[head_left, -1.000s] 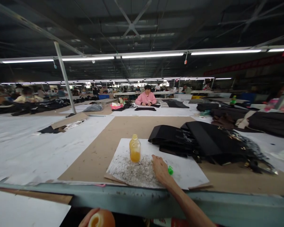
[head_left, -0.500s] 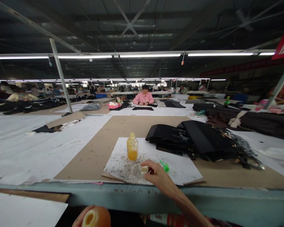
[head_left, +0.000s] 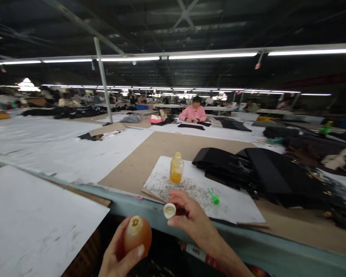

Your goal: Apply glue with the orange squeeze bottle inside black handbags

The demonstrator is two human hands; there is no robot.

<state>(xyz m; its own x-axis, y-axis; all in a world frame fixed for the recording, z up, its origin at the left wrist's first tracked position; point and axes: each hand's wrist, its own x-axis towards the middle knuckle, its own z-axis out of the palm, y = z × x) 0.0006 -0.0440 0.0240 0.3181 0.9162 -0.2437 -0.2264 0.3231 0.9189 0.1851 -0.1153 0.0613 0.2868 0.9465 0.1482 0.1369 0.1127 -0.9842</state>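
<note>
My left hand (head_left: 119, 252) is wrapped round an uncapped bottle (head_left: 138, 234) of amber-orange liquid, its mouth tilted up towards me in front of the table edge. Between the thumb and fingers of my right hand (head_left: 190, 215) is a white cap (head_left: 170, 211), hollow side facing me. The cap is apart from the bottle, up and to its right. A clear bottle (head_left: 177, 169), partly filled with yellow-orange liquid, stands upright on a stained white board (head_left: 236, 207). Right of it on the board lies a bright green plastic piece (head_left: 214, 197), perhaps a spray or pump top.
Black fabric pieces (head_left: 265, 173) with metal fittings lie stacked on the right of the table. At lower left is a white sheet (head_left: 37, 219) on a board. A person in pink (head_left: 193, 114) sits across the table. A metal post (head_left: 103, 80) rises at left.
My left hand has come up into view with the orange bottle. The right hand still holds the cap, now nearer the bottle. The camera view has turned left and tilted.
</note>
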